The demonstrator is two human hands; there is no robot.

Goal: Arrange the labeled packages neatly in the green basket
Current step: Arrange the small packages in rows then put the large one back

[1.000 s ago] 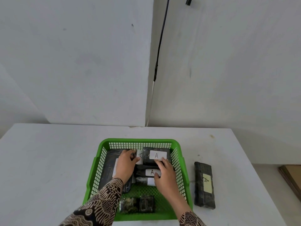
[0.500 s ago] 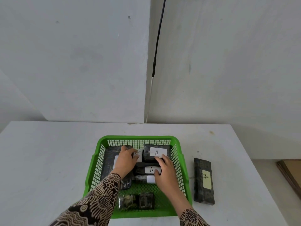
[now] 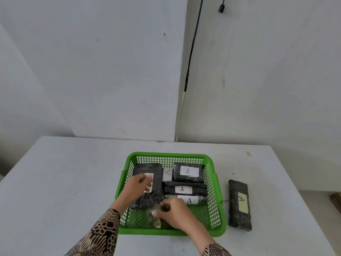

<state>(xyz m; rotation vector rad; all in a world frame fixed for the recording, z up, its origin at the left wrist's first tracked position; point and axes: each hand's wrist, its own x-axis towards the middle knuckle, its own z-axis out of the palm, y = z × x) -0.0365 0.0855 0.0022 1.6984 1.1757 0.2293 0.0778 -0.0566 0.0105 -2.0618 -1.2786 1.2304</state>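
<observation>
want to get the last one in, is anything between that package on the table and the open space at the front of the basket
Yes. The basket's right wall stands between the package on the table and the basket floor, so it must go over the rim. The right hand and the small package it grips fill the front space.

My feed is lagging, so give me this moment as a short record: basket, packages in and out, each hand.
basket: green basket on the white table
packages inside: large one at left, labelled ones at right, small one at the near edge
package outside: one on the table, right of the basket, apart from it
left hand: resting on the large package
right hand: fingers on the small package, grip unclear
</observation>
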